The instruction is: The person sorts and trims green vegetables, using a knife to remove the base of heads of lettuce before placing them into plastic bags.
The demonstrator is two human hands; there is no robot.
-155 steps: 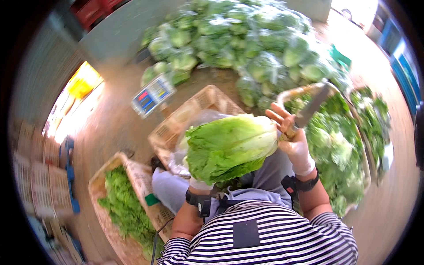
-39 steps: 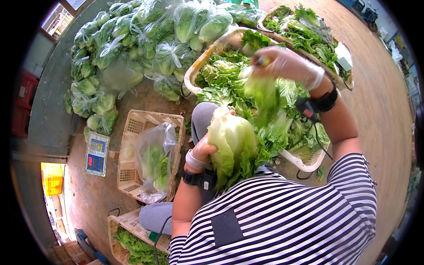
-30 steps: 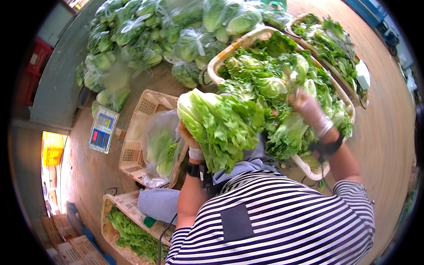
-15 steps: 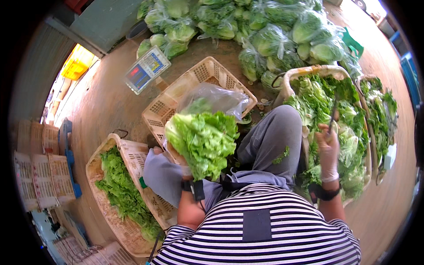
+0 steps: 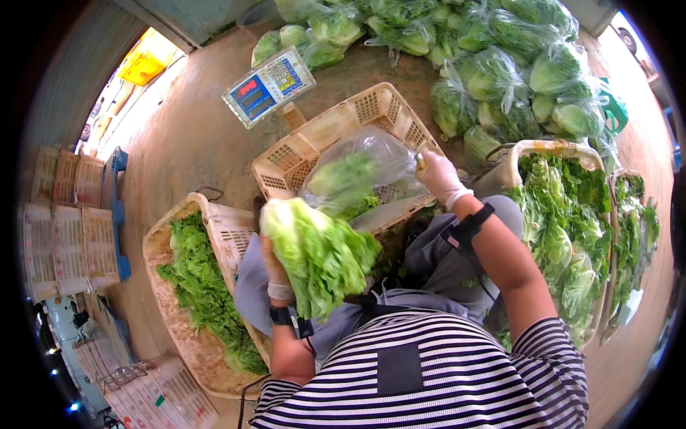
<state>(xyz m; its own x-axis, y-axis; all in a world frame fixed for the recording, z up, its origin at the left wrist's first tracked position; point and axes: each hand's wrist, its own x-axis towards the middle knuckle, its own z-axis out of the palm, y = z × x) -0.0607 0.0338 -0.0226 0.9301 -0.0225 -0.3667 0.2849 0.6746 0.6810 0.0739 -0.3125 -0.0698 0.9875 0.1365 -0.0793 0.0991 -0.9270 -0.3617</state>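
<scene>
My left hand (image 5: pixel 275 261), gloved, is closed around the pale base of a leafy lettuce head (image 5: pixel 314 254), held over my lap with its leaves toward the right. Gloved as well, my right hand (image 5: pixel 441 177) is closed at the upper right edge of a clear plastic bag (image 5: pixel 396 157), which is drawn out toward it. A small pale stub, like a knife handle's end, sticks out of that fist; no blade shows. Inside the bag lies more lettuce (image 5: pixel 346 179). The bag rests in a beige plastic crate (image 5: pixel 286 154) in front of me.
A crate (image 5: pixel 161 275) of loose green leaves stands at my left; a basket (image 5: pixel 532 146) heaped with leaves is at my right. Bagged lettuces (image 5: pixel 493 79) pile up at the far right. A digital scale (image 5: pixel 268 86) sits beyond the crate. Stacked crates (image 5: pixel 68 250) line the left.
My right hand, earlier holding a knife upright over the right basket, has swung left to the bag's edge. The bag's mouth is spread wider. The lettuce in my left hand has tipped downward slightly.
</scene>
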